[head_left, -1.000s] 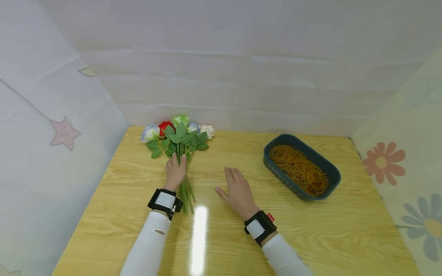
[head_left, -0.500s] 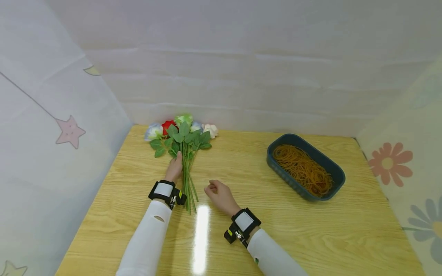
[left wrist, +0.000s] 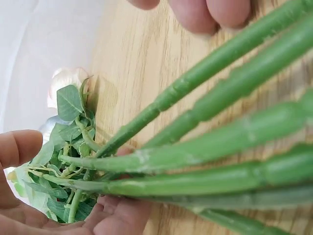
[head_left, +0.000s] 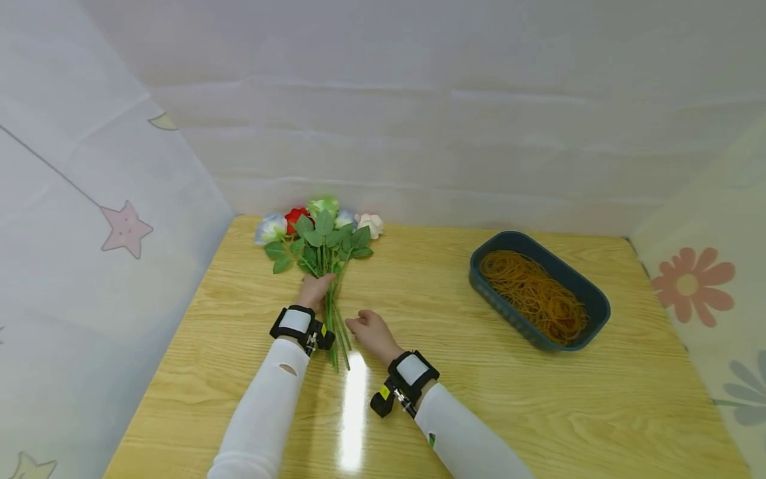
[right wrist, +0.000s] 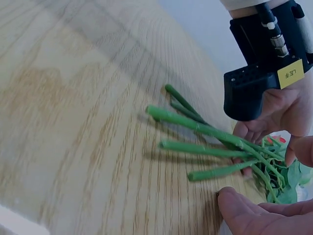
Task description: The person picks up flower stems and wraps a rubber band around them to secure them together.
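Note:
A bunch of artificial flowers (head_left: 326, 226) lies on the wooden table with its blooms toward the back wall: red, green, white and pale blue heads over green leaves. My left hand (head_left: 314, 291) holds the stems (left wrist: 205, 147) just below the leaves. In the left wrist view its fingers (left wrist: 120, 215) curl under the stems, while the thumb (left wrist: 22, 147) stands on the other side. Just right of the lower stems is my right hand (head_left: 374, 332), its fingers loosely bent and holding nothing. Fingertips show beyond the stems at the top of the left wrist view.
A dark blue oblong basket (head_left: 598, 296) stands at the right of the table, with a heap of tan rubber bands (head_left: 532, 293) inside. Pale cloth walls (head_left: 389, 120) enclose the table at the back and both sides.
My left hand has gone from lying over the stems to fingers beneath them, thumb above. My right hand has moved left toward the stems, its fingers bending from straight.

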`<state>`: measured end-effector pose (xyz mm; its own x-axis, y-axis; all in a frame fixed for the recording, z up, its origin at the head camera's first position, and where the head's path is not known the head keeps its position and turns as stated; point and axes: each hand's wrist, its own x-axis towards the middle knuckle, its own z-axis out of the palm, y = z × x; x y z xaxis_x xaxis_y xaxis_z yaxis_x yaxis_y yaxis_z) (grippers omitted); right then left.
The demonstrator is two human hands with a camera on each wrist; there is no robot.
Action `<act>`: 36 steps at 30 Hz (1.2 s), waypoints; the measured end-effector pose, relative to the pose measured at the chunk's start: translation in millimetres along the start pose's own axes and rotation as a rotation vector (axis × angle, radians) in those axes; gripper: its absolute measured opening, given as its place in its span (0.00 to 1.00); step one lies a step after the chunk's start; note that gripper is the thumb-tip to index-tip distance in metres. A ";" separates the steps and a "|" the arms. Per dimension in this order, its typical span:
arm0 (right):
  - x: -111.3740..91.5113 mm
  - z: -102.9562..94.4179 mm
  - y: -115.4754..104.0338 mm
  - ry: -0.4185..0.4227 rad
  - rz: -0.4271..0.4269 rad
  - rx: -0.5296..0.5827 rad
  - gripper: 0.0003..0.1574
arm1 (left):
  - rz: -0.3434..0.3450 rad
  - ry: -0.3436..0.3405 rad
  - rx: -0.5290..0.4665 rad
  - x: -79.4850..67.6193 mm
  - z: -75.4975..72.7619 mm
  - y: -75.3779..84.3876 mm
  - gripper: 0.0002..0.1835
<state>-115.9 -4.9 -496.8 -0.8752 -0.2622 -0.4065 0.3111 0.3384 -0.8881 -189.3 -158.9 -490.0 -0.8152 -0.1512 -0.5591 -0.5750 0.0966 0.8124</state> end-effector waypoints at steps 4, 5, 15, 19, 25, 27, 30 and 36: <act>0.8 0.2 -2.1 -0.019 0.025 0.056 0.37 | -0.021 -0.043 -0.140 -2.1 5.3 2.9 0.45; 1.2 0.1 -1.8 -0.022 0.032 0.071 0.37 | -0.018 -0.054 -0.181 -2.9 6.7 3.1 0.44; 2.3 0.3 6.0 -0.029 0.056 0.105 0.34 | 0.011 -0.060 -0.278 -4.6 23.3 -3.2 0.45; -0.6 0.8 8.7 -0.021 0.004 0.033 0.30 | 0.093 -0.071 -0.239 34.8 27.9 -35.5 0.50; -0.2 -0.4 18.5 -0.079 -0.033 0.112 0.24 | 0.138 -0.169 -0.305 121.6 33.2 -101.1 0.31; -1.0 -1.6 19.8 -0.106 -0.039 0.117 0.23 | 0.114 -0.202 -0.346 121.5 36.5 -102.6 0.31; -3.0 -3.0 21.0 -0.129 -0.084 0.059 0.21 | 0.115 -0.239 -0.423 110.4 41.9 -98.8 0.34; -7.9 -7.7 24.6 -0.166 -0.198 0.020 0.15 | 0.199 -0.271 -0.493 72.5 55.4 -81.5 0.28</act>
<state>-104.2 12.5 -513.8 -0.8474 -0.4671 -0.2525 0.1483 0.2485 -0.9572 -205.4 -123.2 -605.9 -0.9297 0.0854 -0.3583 -0.3628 -0.3803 0.8507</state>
